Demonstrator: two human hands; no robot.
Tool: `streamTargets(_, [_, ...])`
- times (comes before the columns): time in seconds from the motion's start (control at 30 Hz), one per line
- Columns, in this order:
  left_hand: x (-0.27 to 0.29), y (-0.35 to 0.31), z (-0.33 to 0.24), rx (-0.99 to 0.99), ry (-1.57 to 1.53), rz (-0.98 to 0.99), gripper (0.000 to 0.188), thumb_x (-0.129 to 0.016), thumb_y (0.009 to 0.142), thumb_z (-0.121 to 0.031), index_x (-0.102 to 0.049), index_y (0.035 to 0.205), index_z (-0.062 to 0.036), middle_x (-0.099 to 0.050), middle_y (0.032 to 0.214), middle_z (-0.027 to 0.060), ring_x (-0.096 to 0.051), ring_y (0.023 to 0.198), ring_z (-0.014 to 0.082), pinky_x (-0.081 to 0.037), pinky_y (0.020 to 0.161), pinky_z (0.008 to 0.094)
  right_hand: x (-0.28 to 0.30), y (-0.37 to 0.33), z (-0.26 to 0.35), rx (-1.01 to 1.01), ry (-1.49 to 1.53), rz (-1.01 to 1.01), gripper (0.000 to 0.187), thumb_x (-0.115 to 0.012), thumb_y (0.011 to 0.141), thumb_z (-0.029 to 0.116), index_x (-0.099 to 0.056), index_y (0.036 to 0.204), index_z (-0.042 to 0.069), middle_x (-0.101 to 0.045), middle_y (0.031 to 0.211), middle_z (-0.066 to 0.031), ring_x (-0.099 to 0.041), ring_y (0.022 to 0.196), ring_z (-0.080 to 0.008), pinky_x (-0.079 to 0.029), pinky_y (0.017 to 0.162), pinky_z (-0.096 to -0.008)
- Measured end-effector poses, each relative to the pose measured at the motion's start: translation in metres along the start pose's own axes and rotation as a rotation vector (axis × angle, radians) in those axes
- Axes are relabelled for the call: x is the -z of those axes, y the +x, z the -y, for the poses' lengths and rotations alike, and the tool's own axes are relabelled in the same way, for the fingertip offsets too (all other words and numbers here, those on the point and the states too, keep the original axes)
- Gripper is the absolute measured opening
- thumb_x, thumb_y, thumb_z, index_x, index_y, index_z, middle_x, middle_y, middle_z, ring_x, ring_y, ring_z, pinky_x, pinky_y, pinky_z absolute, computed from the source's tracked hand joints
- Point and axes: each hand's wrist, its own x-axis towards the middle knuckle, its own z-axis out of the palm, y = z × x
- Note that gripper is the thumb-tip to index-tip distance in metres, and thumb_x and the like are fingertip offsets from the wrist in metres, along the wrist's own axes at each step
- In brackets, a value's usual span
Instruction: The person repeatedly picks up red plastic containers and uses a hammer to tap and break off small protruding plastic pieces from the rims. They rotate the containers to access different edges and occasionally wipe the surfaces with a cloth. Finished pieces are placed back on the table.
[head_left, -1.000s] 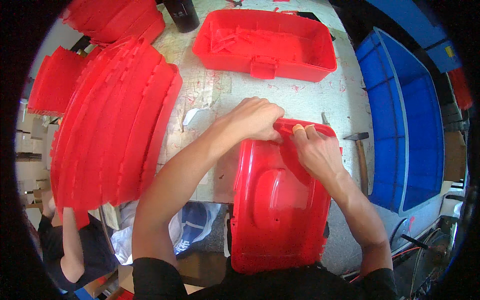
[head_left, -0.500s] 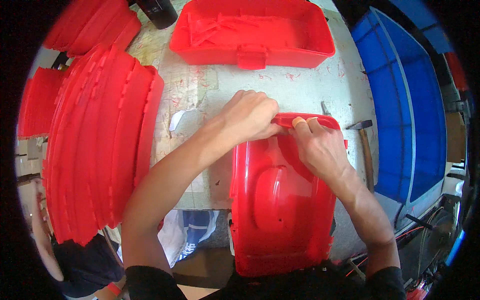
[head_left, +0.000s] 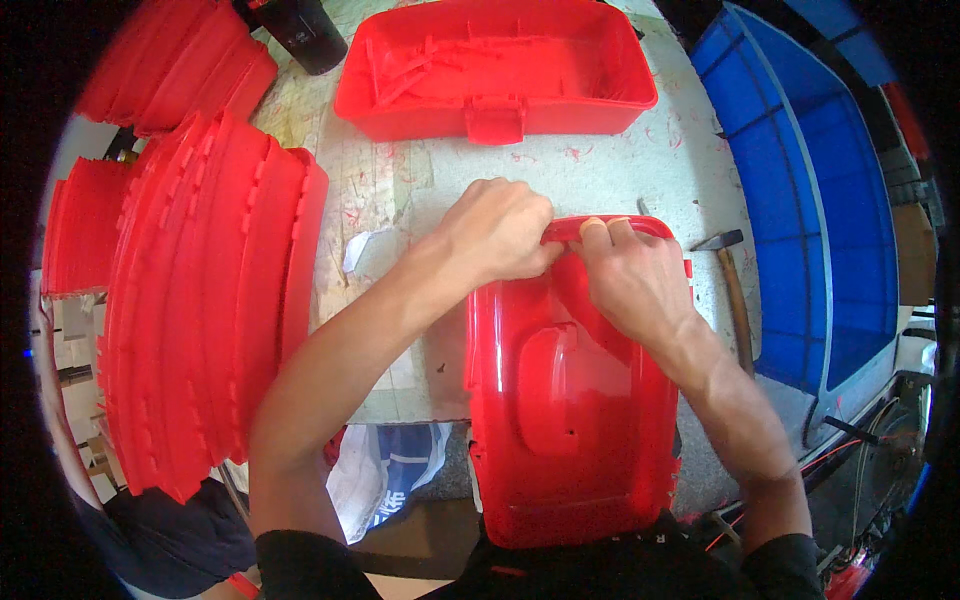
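Note:
A glossy red plastic lid (head_left: 600, 440) with a raised oval in its middle lies in front of me. It reaches from the table over the near edge to my body. My right hand (head_left: 638, 275) is closed over its far rim, thumb and fingers pinching the edge. My left hand (head_left: 502, 232) is a fist at the lid's far left corner, next to the right hand's fingertips. What the left fingers hold, if anything, is hidden by the hand.
A red plastic box (head_left: 500, 118) with thin red strips inside stands beyond. Red moulded parts (head_left: 210, 300) are stacked at left. A hammer (head_left: 735, 300) lies right of the lid, before a blue crate (head_left: 785, 230). A dark cup (head_left: 305, 35) stands far left.
The whole view has shifted slightly. My right hand has edged a little left along the far rim, closer to my left hand. Both hands stay closed at the lid's far end.

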Motion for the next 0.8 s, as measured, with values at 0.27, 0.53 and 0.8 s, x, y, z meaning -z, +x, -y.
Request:
streamTargets(0.27, [-0.003, 0.002, -0.002, -0.049, 0.106, -0.020, 0.026, -0.070, 0.074, -0.027, -0.073, 0.074, -0.0015, -0.068, 0.073, 0.0226, -0.070, 0.075, 0.0397, -0.056, 0.070, 0.0471, 0.000, 0.001, 0.005, -0.347, 0.464, 0.242, 0.025, -0.055, 0.101, 0.021, -0.062, 0.088, 0.001, -0.067, 0.072, -0.0140, -0.066, 0.060, -0.0247, -0.053, 0.055, -0.0395])
streamTargets(0.53, [-0.004, 0.006, -0.005, -0.075, 0.114, 0.024, 0.023, -0.067, 0.071, -0.024, -0.073, 0.071, -0.0024, -0.067, 0.071, 0.0231, -0.069, 0.073, 0.0401, -0.056, 0.070, 0.0483, 0.011, 0.008, -0.004, -0.955, 1.685, 0.567, 0.025, -0.048, 0.100, 0.019, -0.064, 0.090, 0.003, -0.046, 0.064, 0.0041, -0.035, 0.053, -0.0058, -0.027, 0.047, -0.0255])
streamTargets(0.8, [-0.009, 0.009, -0.001, -0.075, 0.118, -0.012, 0.022, -0.067, 0.071, -0.022, -0.072, 0.071, -0.0009, -0.068, 0.075, 0.0250, -0.069, 0.074, 0.0413, -0.056, 0.071, 0.0497, -0.010, 0.007, 0.017, -0.574, 0.940, 0.084, 0.028, -0.056, 0.091, 0.018, -0.068, 0.086, -0.007, -0.065, 0.083, -0.0313, -0.066, 0.084, -0.0465, -0.051, 0.077, -0.0528])
